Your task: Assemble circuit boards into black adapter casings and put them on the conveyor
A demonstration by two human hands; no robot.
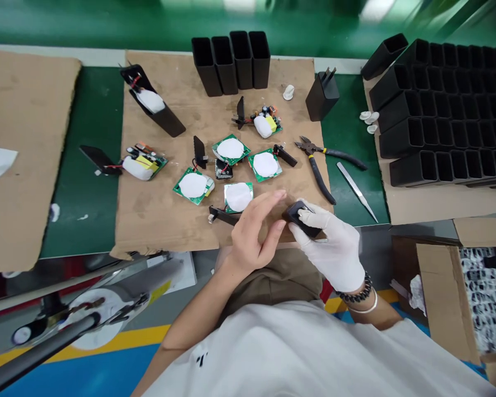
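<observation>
My right hand point(333, 242), in a white glove, grips a black plastic charger case point(301, 216) over the front edge of the cardboard. Beside it my bare left hand point(256, 229) is open, thumb and fingers apart, holding nothing. Just behind my left fingers lies a green circuit board point(238, 197) with a white pad, and a black end plate point(223, 215) is partly hidden by the hand. Several similar boards, such as one with a wired black plate point(265, 165), are spread farther back. An opened black case point(159, 107) with a white-padded board inside lies at the back left.
Cutting pliers point(314, 151) and tweezers point(357, 192) lie to the right. A black charger point(323, 95) stands prongs up behind them. Empty black cases point(231, 63) stand at the back; many more point(442, 121) are stacked at far right. A carton point(448, 300) sits below.
</observation>
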